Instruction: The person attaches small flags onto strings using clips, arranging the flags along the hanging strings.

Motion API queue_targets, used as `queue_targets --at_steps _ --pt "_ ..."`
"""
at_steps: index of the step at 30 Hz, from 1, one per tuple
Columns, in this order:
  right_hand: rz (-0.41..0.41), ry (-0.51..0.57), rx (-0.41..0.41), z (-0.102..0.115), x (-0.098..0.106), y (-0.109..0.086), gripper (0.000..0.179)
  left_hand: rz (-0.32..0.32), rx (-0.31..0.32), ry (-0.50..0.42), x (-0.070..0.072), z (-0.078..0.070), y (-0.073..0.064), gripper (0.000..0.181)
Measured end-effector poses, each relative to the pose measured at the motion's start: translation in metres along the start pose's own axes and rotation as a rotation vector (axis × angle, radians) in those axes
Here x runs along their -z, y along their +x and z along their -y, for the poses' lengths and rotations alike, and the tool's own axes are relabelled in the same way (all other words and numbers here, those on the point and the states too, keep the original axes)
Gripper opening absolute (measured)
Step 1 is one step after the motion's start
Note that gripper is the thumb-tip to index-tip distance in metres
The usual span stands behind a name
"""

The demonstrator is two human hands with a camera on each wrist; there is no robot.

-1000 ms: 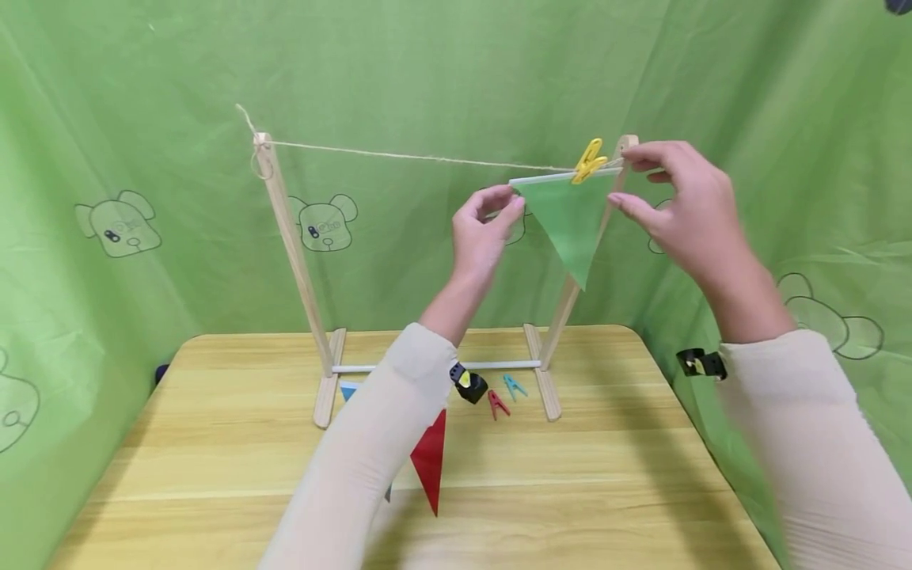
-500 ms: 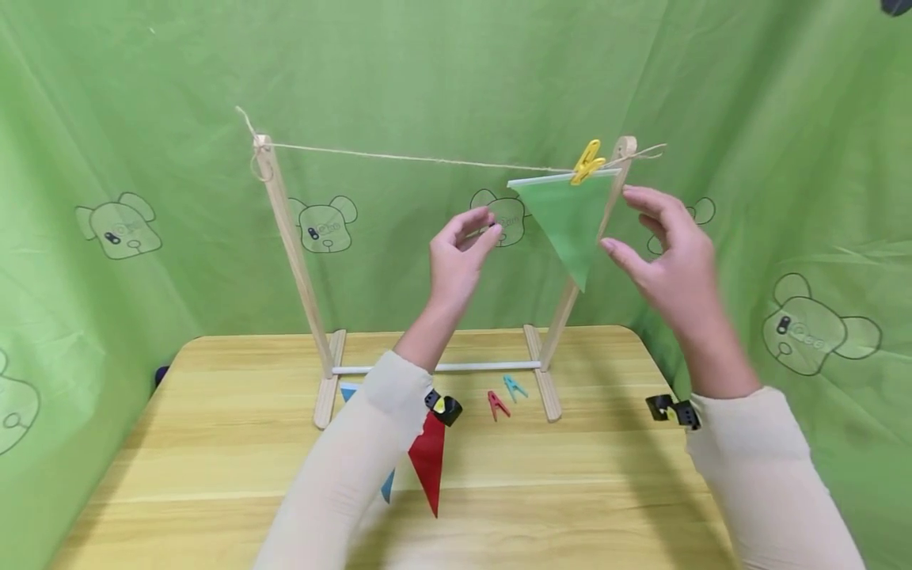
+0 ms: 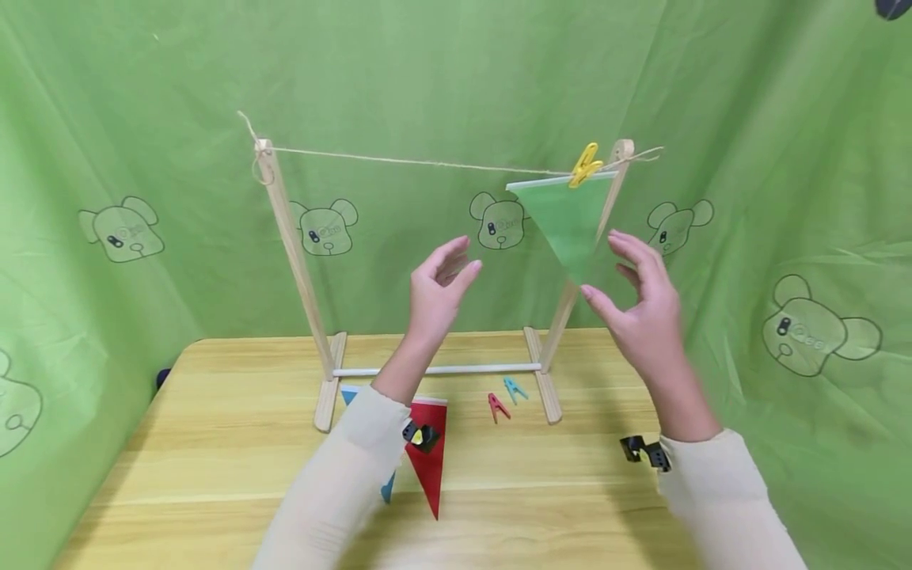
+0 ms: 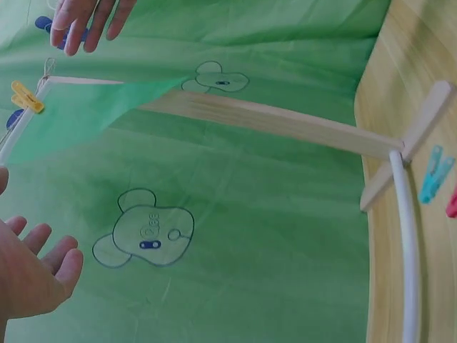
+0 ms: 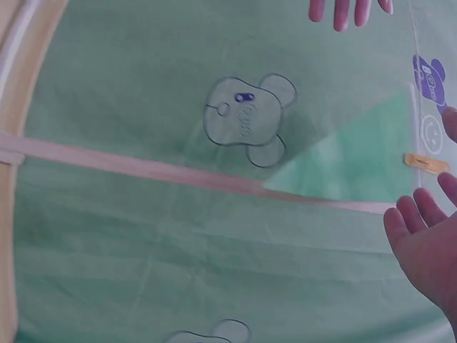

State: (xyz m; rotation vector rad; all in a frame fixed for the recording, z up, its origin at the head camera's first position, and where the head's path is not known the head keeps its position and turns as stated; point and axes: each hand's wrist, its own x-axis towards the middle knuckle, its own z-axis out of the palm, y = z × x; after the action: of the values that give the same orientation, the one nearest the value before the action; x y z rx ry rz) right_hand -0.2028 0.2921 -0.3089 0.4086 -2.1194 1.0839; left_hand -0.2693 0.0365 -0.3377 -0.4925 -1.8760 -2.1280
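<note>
A green triangular pennant (image 3: pixel 566 218) hangs by its white top edge from a string (image 3: pixel 420 163), held by a yellow clothespin (image 3: pixel 586 165) close to the right post. My right hand (image 3: pixel 644 313) is in front of the pennant's lower tip, thumb and fingers spread and holding nothing; whether it touches the cloth I cannot tell. To the left of the pennant my left hand (image 3: pixel 436 293) hovers in the air, its fingers loosely bent with nothing between them. In the left wrist view the yellow clothespin (image 4: pixel 27 97) sits across the white edge.
The string runs between two wooden posts (image 3: pixel 295 253) joined low down by a white rod (image 3: pixel 484 368). On the wooden table (image 3: pixel 541 491) lie a red pennant (image 3: pixel 430 451), a blue pennant (image 3: pixel 349 393) partly behind my left arm, a red clothespin (image 3: pixel 497 407) and a light blue clothespin (image 3: pixel 514 389).
Both hands have come away from the pennant's top corners and moved down, the left one also leftward. The green pennant stays hanging under the yellow clothespin.
</note>
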Motion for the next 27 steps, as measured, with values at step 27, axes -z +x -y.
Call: queue_targets --at_steps 27 --pt "0.104 0.055 -0.154 -0.055 -0.063 -0.082 0.07 0.083 -0.015 0.352 0.078 0.044 -0.052 0.054"
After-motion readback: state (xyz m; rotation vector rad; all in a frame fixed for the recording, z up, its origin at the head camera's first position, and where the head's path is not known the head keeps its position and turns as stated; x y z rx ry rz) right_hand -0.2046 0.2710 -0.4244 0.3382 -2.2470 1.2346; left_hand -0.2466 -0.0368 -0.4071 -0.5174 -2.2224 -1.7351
